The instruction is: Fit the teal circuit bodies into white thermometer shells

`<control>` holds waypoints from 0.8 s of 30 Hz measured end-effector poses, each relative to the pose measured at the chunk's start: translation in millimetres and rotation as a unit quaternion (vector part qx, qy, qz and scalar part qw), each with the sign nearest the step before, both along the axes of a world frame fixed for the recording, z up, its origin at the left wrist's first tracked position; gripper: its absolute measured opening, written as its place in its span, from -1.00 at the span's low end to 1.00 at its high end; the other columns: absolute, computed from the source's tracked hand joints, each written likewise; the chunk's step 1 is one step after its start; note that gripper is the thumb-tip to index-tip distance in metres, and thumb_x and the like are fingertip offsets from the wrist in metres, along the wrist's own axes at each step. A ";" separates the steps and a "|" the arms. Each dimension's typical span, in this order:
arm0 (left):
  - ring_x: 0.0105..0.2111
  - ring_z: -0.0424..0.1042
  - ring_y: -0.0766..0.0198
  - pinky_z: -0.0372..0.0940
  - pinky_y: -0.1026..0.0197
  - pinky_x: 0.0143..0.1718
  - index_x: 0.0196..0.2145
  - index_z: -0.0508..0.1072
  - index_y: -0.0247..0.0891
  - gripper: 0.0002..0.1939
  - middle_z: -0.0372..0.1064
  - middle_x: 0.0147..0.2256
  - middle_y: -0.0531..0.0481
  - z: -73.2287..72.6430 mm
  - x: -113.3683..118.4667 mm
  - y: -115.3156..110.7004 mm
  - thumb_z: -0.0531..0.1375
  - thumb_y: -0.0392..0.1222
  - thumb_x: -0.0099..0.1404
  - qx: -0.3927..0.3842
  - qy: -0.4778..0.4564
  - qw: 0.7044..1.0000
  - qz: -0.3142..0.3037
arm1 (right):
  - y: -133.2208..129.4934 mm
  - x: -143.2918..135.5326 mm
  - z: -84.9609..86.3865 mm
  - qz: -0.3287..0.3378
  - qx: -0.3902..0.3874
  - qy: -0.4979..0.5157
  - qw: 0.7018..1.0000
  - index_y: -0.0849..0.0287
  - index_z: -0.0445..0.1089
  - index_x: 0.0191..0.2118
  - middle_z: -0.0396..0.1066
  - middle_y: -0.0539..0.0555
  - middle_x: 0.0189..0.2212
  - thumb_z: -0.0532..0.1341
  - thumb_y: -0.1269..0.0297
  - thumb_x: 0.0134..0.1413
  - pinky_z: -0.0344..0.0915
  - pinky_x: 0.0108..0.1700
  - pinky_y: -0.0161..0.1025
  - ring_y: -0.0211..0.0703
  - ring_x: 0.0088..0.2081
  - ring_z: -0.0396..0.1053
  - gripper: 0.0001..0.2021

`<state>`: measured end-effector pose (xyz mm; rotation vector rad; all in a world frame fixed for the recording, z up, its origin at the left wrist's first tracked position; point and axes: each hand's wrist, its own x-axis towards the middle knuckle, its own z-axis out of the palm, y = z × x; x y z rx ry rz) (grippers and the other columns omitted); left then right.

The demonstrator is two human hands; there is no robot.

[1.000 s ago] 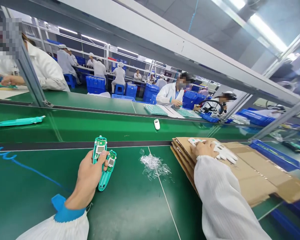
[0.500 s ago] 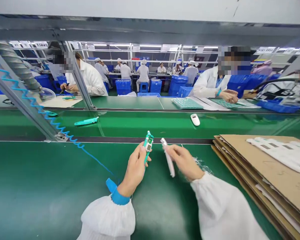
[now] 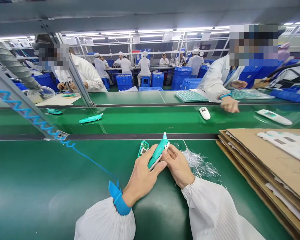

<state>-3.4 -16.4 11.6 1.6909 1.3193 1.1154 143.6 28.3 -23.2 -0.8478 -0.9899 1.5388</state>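
Observation:
A teal and white handheld device [image 3: 159, 152], its pointed tip upward, is held between both hands above the green table. My left hand [image 3: 143, 173] wraps round its lower part, thumb toward the right. The fingers of my right hand [image 3: 178, 165] pinch the device's white edge near the upper end. Just behind my left fingers is an open teal casing with a circuit board [image 3: 143, 148], partly hidden by the hand. Crumpled clear plastic [image 3: 200, 163] lies right of my right hand. A blue wrist strap is round my left wrist.
Stacked cardboard sheets [image 3: 285, 170] carry white casings [image 3: 285, 143] at right. Teal pieces [image 3: 91, 118] and white devices [image 3: 204, 113] lie on the green conveyor [image 3: 145, 120]. A blue coiled cord [image 3: 35, 118] hangs at left beside a metal post. A co-worker's hand [image 3: 229, 104] reaches over the conveyor.
My hands have come together on one device, now showing its teal side. The open circuit-board casing appears behind my left hand. Across the table, a co-worker's hand has moved over the conveyor, near another white device.

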 end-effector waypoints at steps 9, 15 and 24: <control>-0.24 0.53 0.11 0.33 0.14 -0.23 0.15 0.38 -0.12 -0.62 0.57 -0.15 -0.05 -0.2 5.4 -6.0 0.14 -0.01 0.43 0.017 0.149 0.988 0.024 | 1.2 6.3 10.3 -0.021 -0.014 0.019 1.000 0.08 0.53 -0.03 0.53 0.13 -0.02 0.33 -0.24 0.04 0.37 0.06 -0.08 -0.03 -0.05 0.46 -0.46; -0.27 0.52 0.18 0.28 0.20 -0.27 0.18 0.36 -0.04 -0.63 0.58 -0.17 0.02 0.6 3.7 -6.3 0.06 -0.02 0.49 0.012 0.156 0.987 0.023 | -0.3 4.9 11.3 -0.010 -0.038 0.074 0.996 0.05 0.53 -0.07 0.53 0.08 -0.04 0.38 -0.18 0.02 0.35 0.06 -0.10 -0.08 -0.06 0.45 -0.53; -0.24 0.54 0.13 0.26 0.18 -0.24 0.15 0.39 -0.15 -0.65 0.58 -0.14 -0.06 1.8 5.4 -8.1 0.06 -0.06 0.49 0.043 0.193 0.980 0.025 | -3.6 -0.1 10.6 -0.026 -0.030 0.114 0.993 0.08 0.52 -0.20 0.50 0.02 -0.21 0.42 -0.07 0.02 0.36 -0.14 -0.23 -0.22 -0.25 0.39 -0.64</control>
